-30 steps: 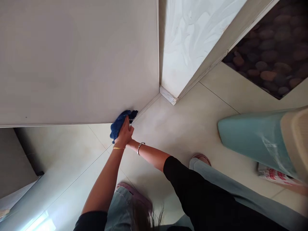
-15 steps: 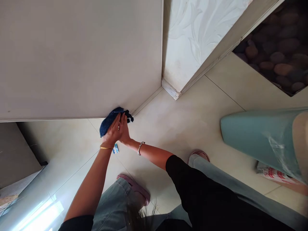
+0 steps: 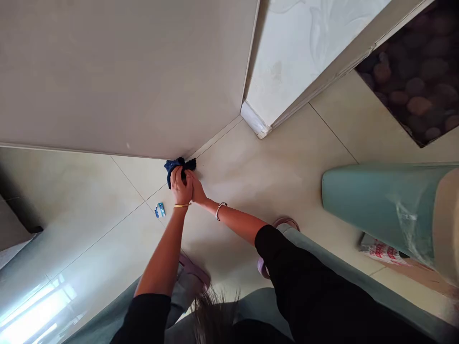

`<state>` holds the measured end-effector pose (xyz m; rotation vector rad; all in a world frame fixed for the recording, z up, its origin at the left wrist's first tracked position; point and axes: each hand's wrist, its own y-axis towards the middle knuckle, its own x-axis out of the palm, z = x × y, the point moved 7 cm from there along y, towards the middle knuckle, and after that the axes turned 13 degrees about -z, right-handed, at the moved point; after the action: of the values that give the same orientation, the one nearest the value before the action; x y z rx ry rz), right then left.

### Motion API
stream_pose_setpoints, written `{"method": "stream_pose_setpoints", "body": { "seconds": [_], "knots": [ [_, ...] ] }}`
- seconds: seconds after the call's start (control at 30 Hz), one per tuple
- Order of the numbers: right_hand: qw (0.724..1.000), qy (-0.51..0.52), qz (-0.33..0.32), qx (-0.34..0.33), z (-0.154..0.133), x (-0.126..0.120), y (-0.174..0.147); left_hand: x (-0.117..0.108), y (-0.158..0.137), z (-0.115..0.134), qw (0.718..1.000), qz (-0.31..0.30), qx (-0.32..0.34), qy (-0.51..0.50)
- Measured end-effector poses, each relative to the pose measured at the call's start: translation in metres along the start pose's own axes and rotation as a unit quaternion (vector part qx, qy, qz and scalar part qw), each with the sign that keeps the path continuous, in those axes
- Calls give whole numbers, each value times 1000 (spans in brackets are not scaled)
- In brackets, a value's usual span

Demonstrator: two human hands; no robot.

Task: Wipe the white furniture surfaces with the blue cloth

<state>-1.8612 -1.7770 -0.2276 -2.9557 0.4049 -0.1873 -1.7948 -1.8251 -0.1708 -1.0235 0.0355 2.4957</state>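
A dark blue cloth is bunched at the bottom corner of a large grey-beige panel, against the floor line. My left hand, with a gold bangle at the wrist, is closed over the cloth. Right beside it, my right hand, wearing a silver bracelet, presses on the cloth's right side; its fingertips are partly hidden. A small blue and white wrapper lies on the tiled floor, just left of my hands.
At the right stands a teal bin with a clear plastic liner, a red-and-white printed packet beside it. A pebble-patterned mat lies farther back. A white wall end with a baseboard juts out near the panel.
The cloth looks more bunched than before, and both hands have shifted with it around the panel's corner. The wrapper, partly hidden earlier, now shows fully. The camera view has shifted.
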Motion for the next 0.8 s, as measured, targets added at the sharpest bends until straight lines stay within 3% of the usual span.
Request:
{"method": "stream_pose_setpoints", "body": {
  "seconds": [0.1, 0.2, 0.3, 0.37, 0.47, 0.6, 0.67, 0.8],
  "knots": [
    [999, -25, 30, 11, -1, -12, -16, 8, -30, -22, 978, 110, -93, -151],
    [998, -48, 42, -6, -9, -30, -21, 28, -48, -33, 954, 155, -139, -216],
    [998, -30, 49, -31, -18, -56, -16, 55, -50, -39, 914, 132, -168, -346],
    [998, -9, 69, -5, -17, -78, -10, 68, -47, -35, 893, 112, -173, -400],
    [994, -40, 81, 54, -18, -108, -2, 68, -47, -29, 890, 148, -173, -395],
    [988, -131, 77, -1, -45, -142, 8, 54, -53, -22, 896, 211, -154, -360],
    [990, -115, 84, -23, -57, -155, 13, 49, -54, -20, 910, 207, -156, -323],
    [995, -8, 96, 5, -53, -166, 23, 45, -43, -17, 946, 180, -159, -217]
  ]
}}
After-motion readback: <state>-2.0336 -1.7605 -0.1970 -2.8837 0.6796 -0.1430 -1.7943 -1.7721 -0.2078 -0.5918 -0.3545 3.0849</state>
